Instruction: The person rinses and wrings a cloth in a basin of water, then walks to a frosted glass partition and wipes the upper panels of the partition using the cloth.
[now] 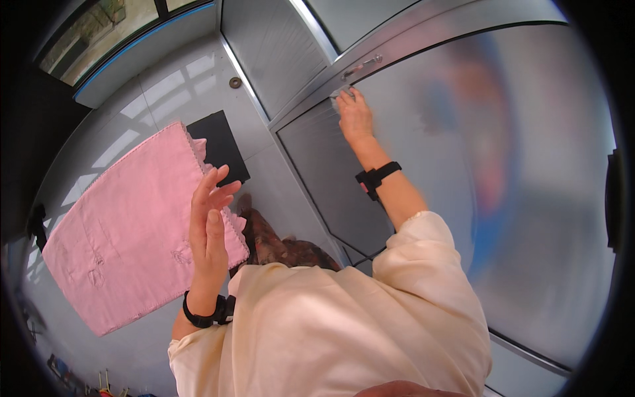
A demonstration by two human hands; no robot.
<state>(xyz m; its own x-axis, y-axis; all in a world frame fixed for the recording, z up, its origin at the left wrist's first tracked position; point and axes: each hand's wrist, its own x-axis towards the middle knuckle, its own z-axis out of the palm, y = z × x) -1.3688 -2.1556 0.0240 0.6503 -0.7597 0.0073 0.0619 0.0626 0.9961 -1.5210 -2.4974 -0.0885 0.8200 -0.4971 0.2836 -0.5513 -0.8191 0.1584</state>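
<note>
My right hand (pixel 356 115) presses a crumpled grey cloth (pixel 340 93) against the metal frame of a frosted glass door panel (pixel 317 164), just below a metal handle (pixel 362 67). Its fingers are bent over the cloth, which is partly hidden under them. My left hand (pixel 211 213) is raised in the air beside my body, empty, with the fingers slightly curled and apart. In this view it overlaps the edge of a pink cloth cover (pixel 134 218) with stitched borders, spread over a table-like piece.
A dark flat mat or board (pixel 221 149) lies beyond the pink cover. On the tiled floor (pixel 163 106) is a small round ring-shaped object (pixel 235 82). A large glossy panel (pixel 421 164) rises at the right, with blurred reflections. A window (pixel 99 37) is at the upper left.
</note>
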